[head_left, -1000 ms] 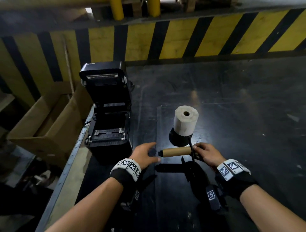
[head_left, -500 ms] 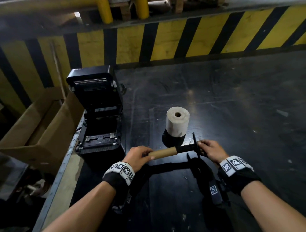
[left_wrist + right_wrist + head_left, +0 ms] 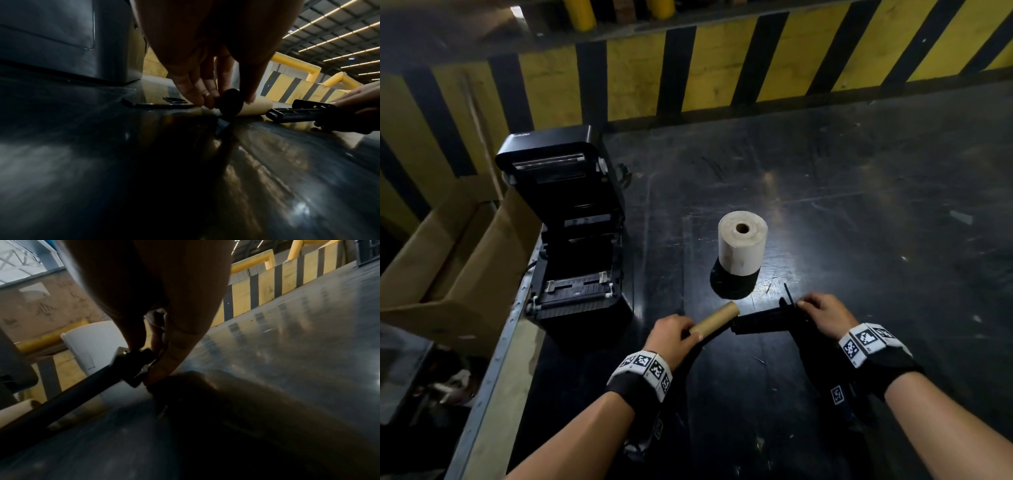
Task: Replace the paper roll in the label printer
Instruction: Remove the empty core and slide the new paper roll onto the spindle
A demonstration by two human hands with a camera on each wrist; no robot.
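Observation:
The black label printer (image 3: 571, 236) stands at the table's left edge with its lid up and its roll bay bare. A full white paper roll (image 3: 742, 247) stands on end mid-table. My left hand (image 3: 671, 334) grips the brown cardboard core (image 3: 717, 322), which is off the spindle. In the left wrist view the fingers pinch the core (image 3: 255, 108) at its near end. My right hand (image 3: 822, 313) holds the black spindle (image 3: 763, 320) by its flanged end, the bare shaft pointing left at the core. The right wrist view shows the spindle (image 3: 82, 391) pinched near its flange.
The dark table (image 3: 859, 205) reaches back to a yellow and black striped barrier (image 3: 722, 68). An open cardboard box (image 3: 448, 260) stands off the table's left edge, beside the printer. A flat black part (image 3: 160, 104) lies on the table by the printer's base.
My left hand took hold of the cardboard core and slid it left off the spindle. Core and spindle are now apart, the spindle still in my right hand.

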